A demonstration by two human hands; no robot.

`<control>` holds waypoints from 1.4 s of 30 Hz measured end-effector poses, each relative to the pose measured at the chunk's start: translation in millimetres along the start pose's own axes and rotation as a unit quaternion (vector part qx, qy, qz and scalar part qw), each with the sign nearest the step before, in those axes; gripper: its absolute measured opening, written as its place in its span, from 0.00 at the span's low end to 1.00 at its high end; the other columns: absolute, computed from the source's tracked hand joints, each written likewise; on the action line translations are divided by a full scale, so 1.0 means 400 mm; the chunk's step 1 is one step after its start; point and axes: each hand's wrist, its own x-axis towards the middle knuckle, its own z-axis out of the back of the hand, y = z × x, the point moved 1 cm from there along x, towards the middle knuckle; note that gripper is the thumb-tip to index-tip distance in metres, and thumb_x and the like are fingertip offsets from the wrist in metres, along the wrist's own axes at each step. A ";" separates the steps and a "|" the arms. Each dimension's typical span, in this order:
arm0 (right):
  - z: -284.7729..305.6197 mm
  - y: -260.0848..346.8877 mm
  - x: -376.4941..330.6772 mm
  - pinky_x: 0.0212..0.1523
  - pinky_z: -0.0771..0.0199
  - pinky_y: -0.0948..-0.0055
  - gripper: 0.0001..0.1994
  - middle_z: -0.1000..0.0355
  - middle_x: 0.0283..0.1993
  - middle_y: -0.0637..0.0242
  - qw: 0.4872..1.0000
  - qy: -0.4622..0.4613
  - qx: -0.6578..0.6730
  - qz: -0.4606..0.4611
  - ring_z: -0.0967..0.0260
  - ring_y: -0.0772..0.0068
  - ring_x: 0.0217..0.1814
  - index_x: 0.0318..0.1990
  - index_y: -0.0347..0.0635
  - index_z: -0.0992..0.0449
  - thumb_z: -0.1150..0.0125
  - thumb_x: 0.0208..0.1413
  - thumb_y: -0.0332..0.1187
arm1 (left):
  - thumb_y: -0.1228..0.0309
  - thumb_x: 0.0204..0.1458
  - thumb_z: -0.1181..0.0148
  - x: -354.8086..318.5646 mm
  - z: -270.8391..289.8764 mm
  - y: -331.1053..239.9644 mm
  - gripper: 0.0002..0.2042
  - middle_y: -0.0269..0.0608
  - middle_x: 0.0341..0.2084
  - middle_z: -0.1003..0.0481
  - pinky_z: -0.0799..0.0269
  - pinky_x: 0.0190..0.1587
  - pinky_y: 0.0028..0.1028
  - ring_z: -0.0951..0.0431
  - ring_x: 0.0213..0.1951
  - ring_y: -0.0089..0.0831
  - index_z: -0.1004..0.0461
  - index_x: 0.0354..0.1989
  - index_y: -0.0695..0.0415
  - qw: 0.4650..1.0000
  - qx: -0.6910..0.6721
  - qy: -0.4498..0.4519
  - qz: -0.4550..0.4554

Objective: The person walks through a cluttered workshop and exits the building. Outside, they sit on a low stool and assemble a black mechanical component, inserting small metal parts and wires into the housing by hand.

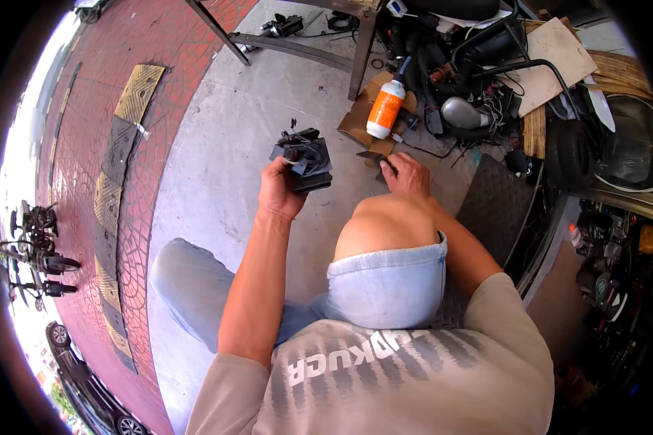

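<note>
My left hand is closed around a black plastic part with dark wires, held up over the concrete floor. Its finned or plate-like edges stick out past my fingers; its exact kind is unclear. On the other side of my bent knee, my right hand is low near the floor with its fingers curled. A small dark brown flat piece shows at those fingertips, and what they grip is partly hidden. Just beyond stands a white bottle with an orange label, beside an opened piece of cardboard.
A heap of black motorcycle parts, hoses and cables lies at the far right, with a mirror-like grey shell. A metal-legged bench stands ahead. A dark textured mat lies right; yellow-black ramps line the left.
</note>
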 end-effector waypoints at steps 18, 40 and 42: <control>0.133 0.083 0.082 0.25 0.41 0.68 0.18 0.40 0.17 0.64 0.902 0.057 0.418 -0.092 0.46 0.78 0.22 0.25 0.35 0.33 0.38 0.61 0.38 | 0.63 0.47 0.47 0.026 -0.109 0.142 0.21 0.42 0.43 0.20 0.24 0.47 0.39 0.20 0.45 0.41 0.23 0.50 0.53 0.996 -0.018 0.007 0.083; 0.359 -0.028 0.182 0.25 0.48 0.71 0.19 0.48 0.19 0.71 0.963 0.049 0.255 -0.067 0.53 0.83 0.26 0.24 0.36 0.36 0.38 0.63 0.36 | 0.70 0.51 0.47 0.195 -0.239 0.177 0.17 0.41 0.39 0.21 0.22 0.50 0.43 0.20 0.42 0.36 0.26 0.50 0.59 0.985 0.084 0.092 0.120; 0.358 -0.041 0.168 0.25 0.50 0.73 0.19 0.49 0.20 0.76 0.954 0.040 0.284 -0.088 0.53 0.85 0.26 0.23 0.38 0.37 0.39 0.64 0.36 | 0.70 0.50 0.47 0.200 -0.259 0.191 0.16 0.42 0.39 0.21 0.22 0.50 0.43 0.20 0.41 0.36 0.26 0.48 0.59 0.981 0.065 0.107 0.150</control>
